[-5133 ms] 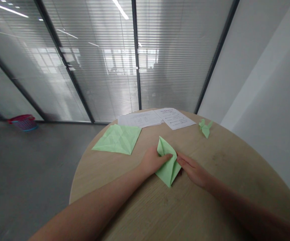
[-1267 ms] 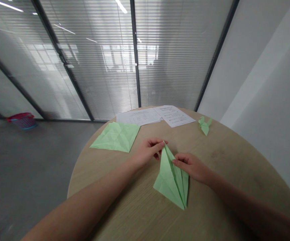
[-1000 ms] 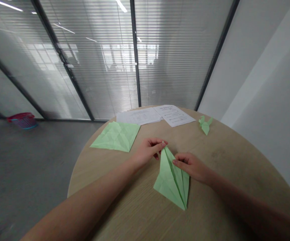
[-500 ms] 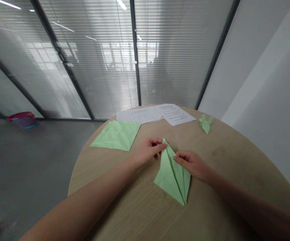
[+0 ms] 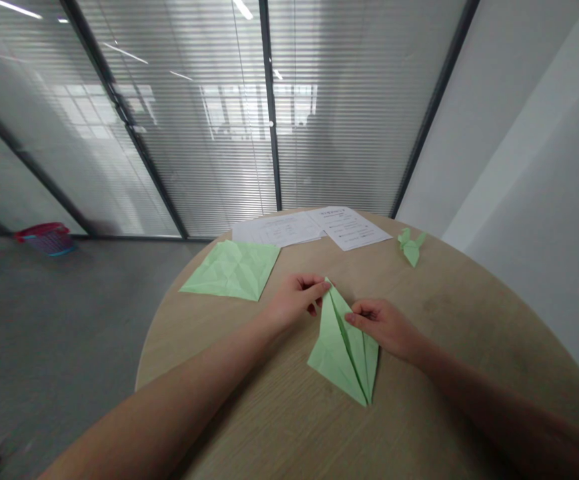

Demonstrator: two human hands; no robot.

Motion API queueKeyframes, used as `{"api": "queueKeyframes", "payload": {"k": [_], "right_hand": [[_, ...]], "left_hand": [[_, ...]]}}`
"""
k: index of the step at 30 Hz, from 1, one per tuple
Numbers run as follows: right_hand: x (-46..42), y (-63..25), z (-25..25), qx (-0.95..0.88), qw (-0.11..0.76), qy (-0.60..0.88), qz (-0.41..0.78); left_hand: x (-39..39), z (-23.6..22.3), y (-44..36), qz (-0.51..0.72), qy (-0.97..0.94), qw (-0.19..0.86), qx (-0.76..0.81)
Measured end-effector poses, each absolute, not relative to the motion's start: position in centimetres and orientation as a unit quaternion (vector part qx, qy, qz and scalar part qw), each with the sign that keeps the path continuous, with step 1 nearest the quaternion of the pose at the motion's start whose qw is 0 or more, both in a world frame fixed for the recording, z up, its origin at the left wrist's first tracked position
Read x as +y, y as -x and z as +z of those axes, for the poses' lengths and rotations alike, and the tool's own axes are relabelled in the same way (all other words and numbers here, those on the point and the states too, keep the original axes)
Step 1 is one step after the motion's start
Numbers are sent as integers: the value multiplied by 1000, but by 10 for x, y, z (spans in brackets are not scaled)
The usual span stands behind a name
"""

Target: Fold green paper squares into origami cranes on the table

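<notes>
A partly folded sheet of light green paper point(image 5: 337, 353) is held just over the wooden table, its pointed top away from me and a long slit running down its middle. My left hand point(image 5: 302, 295) pinches the top tip between thumb and fingers. With thumb on the front and fingers behind, my right hand point(image 5: 382, 327) grips the right edge of the same paper. Both hands are closed on it, and the fingers behind the paper are partly hidden. Left of my left hand lies a creased green paper sheet point(image 5: 234, 268).
White printed sheets point(image 5: 352, 228) lie at the far side of the round table point(image 5: 269, 427). A small folded green paper figure point(image 5: 411, 251) sits at the far right. On the floor at left stands a red and blue basket point(image 5: 49, 239), near the glass partition.
The folded paper has shifted very slightly, its lower point moving a little up and left. My right hand has moved slightly left with it. Both hands keep their grip.
</notes>
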State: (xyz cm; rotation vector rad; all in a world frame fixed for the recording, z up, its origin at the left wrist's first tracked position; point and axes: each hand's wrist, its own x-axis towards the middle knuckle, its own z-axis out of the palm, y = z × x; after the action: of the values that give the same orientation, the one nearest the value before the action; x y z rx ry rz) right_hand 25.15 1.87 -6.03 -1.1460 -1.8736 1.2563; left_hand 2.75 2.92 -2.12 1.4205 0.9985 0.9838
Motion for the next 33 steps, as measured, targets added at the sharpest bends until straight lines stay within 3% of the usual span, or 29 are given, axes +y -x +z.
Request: {"api": "queueKeyframes", "payload": {"k": [19,23,33], "right_hand": [[15,-248,-58,-726,297,414,462],[20,-249,-61,-710,337,436,438],[28,-255,-67,-660,405,450,444]], "left_hand": [[31,-24,-29,460,-565,497,471],[33,-26,-28,498,-543,496,460],[25,-38,-33,275,-668,560,406]]}}
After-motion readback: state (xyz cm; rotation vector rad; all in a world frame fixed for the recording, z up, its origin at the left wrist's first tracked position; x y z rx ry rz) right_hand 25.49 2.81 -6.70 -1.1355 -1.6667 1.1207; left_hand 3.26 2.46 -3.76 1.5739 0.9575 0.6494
